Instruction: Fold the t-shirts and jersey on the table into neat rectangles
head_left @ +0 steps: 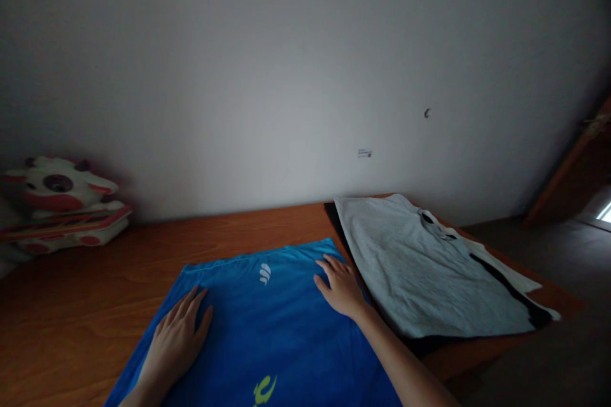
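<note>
A blue garment [267,331] lies spread flat on the wooden table, with a small white logo near its far edge and a yellow-green mark nearer to me. Its near part runs out of the picture. My left hand [176,337] rests on its left side, fingers stretched forward and thumb apart. On the right side, close to the far corner, my right hand [340,286] lies with its fingers spread on the cloth. Neither hand grips anything.
Right of the blue garment, a grey shirt [420,273] lies flat over black and white cloth. A cow-shaped toy keyboard [67,210] stands at the back left of the wooden table [62,305]. Behind the table rises a pale wall [267,89]; a brown door [573,165] is at far right.
</note>
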Demonstrator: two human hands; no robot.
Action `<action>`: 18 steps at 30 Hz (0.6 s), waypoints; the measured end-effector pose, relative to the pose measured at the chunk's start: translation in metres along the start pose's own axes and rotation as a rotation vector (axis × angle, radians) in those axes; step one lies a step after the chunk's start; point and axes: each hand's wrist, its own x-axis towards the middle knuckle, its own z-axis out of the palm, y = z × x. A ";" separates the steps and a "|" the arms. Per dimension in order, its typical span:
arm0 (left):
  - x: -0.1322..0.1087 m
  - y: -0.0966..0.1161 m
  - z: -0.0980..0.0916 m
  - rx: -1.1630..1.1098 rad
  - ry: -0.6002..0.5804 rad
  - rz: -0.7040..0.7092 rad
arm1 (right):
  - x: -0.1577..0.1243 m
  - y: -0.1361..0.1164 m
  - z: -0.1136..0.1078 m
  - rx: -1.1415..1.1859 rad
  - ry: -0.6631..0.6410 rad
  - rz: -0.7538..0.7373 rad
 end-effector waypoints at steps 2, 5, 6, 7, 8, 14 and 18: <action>-0.010 -0.004 0.003 -0.015 0.018 -0.004 | -0.010 -0.003 0.000 -0.007 0.003 0.010; -0.020 -0.009 0.005 -0.043 0.022 -0.019 | -0.024 -0.005 0.000 -0.023 0.022 0.019; -0.021 -0.011 0.004 -0.051 0.014 -0.018 | -0.027 -0.006 -0.001 -0.021 0.020 0.014; -0.021 -0.011 0.003 -0.054 0.003 -0.021 | -0.027 -0.006 -0.003 -0.014 0.012 0.010; -0.018 -0.011 0.000 -0.049 -0.012 -0.030 | -0.026 -0.007 -0.006 -0.006 0.000 0.013; 0.038 -0.016 -0.012 0.025 -0.069 -0.092 | 0.014 -0.021 -0.029 -0.076 -0.082 0.167; 0.076 -0.035 -0.010 -0.097 -0.227 -0.184 | 0.029 -0.032 -0.036 -0.064 -0.249 0.163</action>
